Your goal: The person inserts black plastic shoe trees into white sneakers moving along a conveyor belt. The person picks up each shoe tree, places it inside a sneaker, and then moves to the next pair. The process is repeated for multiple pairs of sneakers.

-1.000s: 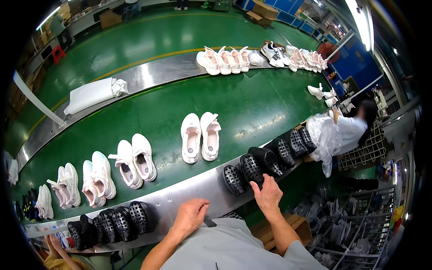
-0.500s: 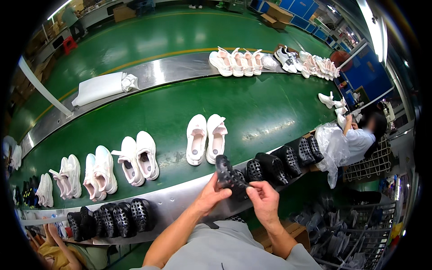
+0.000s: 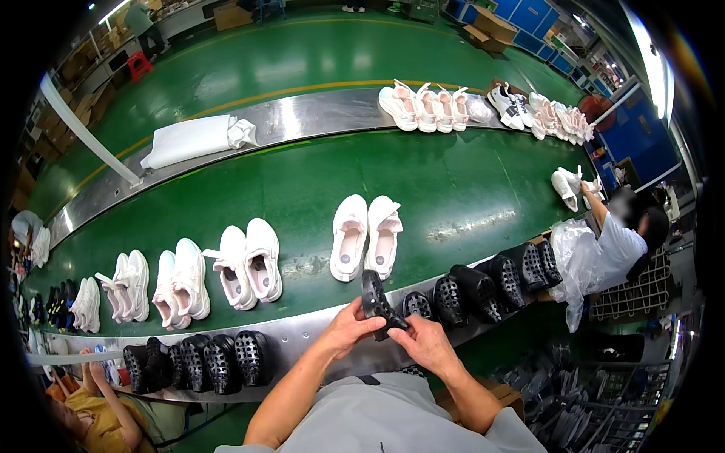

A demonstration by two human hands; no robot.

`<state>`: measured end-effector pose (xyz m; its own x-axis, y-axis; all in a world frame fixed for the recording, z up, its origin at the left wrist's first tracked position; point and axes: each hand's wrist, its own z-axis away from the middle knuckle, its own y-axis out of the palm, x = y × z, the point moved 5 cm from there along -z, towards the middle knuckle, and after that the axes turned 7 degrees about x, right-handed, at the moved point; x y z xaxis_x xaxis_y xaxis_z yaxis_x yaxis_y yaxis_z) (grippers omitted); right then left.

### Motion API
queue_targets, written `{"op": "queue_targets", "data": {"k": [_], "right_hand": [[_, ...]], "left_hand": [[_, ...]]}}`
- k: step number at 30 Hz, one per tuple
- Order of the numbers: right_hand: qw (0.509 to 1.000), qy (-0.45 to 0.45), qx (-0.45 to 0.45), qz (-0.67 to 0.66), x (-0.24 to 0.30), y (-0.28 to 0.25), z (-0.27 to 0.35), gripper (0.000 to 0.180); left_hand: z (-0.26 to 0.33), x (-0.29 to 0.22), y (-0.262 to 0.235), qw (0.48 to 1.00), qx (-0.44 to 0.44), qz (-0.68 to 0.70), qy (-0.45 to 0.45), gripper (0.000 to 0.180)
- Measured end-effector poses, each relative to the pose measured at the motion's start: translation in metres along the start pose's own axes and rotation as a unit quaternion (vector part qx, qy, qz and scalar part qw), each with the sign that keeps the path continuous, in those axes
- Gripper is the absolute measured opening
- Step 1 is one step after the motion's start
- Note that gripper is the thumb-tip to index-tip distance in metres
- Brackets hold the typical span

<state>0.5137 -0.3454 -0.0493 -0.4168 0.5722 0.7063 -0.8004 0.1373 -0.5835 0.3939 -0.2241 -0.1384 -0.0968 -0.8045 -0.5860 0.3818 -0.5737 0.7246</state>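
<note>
Black sole (image 3: 380, 304) now lifted off near steel ledge (image 3: 302, 343), gripped between left hand (image 3: 349, 330) and right hand (image 3: 424, 343), fingers closed round it; a second ago hands empty. Possibly checking it. White shoe pair (image 3: 366, 238) just beyond.

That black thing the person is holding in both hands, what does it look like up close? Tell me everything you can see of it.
The black sole is a dark, rubbery-looking shoe bottom with a pattern of round holes or studs. It is held tilted, nearly on edge, above the metal ledge in front of the green belt. The left hand grips it from the left and the right hand pinches its lower end. Finer detail is too small to tell.
</note>
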Motion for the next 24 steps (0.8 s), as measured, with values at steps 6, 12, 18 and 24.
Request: {"op": "queue_targets", "data": {"k": [6,12,18,24], "right_hand": [[0.993,-0.026,-0.113,0.031,-0.006,0.018,0.025,0.034],[0.975,-0.009,-0.217,-0.051,-0.005,-0.006,0.054,0.031],[0.923,0.069,-0.303,0.228,-0.043,-0.062,0.076,0.04],[0.893,0.072,-0.279,0.346,-0.061,-0.053,0.055,0.044]], "left_hand": [[0.004,0.039,-0.017,0.997,-0.048,-0.032,0.053,0.114],[0.01,0.03,0.006,0.99,0.095,0.076,0.068,0.102],[0.016,0.045,-0.012,0.992,0.083,0.093,0.022,0.07],[0.02,0.037,-0.006,0.989,0.107,0.095,0.037,0.067]]}}
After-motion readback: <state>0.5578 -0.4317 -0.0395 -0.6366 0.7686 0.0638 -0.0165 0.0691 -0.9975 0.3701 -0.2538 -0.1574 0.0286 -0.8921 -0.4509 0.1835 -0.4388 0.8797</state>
